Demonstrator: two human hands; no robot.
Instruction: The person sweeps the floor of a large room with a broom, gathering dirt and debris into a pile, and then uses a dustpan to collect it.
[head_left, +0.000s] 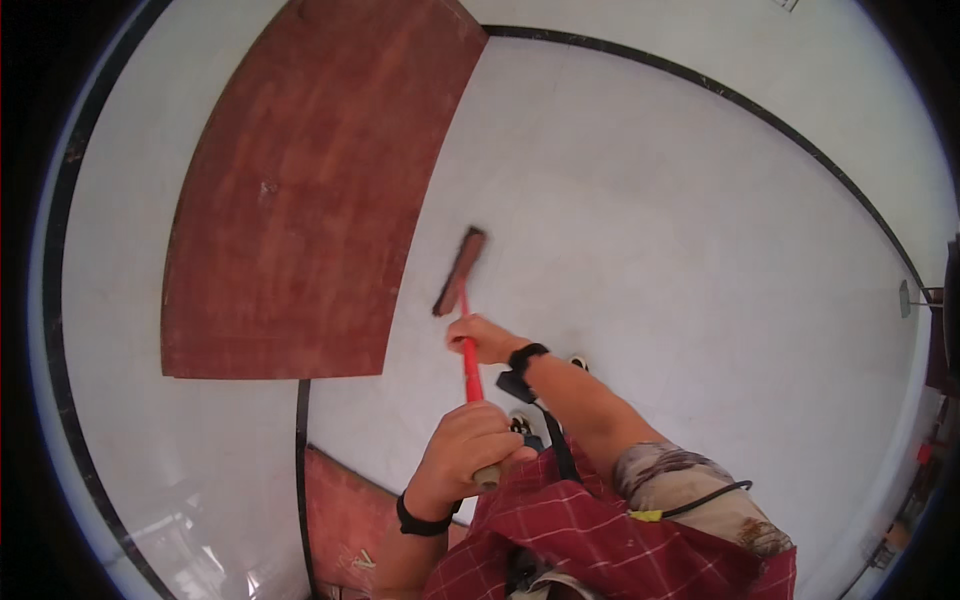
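A broom with a red handle point(472, 372) runs away from me over the pale floor. Its long, narrow brown head point(461, 270) rests on the floor, slightly blurred, at a slant beside a large reddish-brown board. My left hand point(468, 448) is closed round the near end of the handle, whose tan tip sticks out below the fist. Farther along, my right hand point(482, 338) wraps the handle not far from the broom head. Both wrists carry black bands.
The large reddish-brown board point(310, 190) covers the floor at the left and far left. A second reddish board point(350, 520) lies at the lower left, with small light scraps on it. Dark strips point(700, 78) cross the pale floor. My shoes show under my arms. Assorted objects line the right edge.
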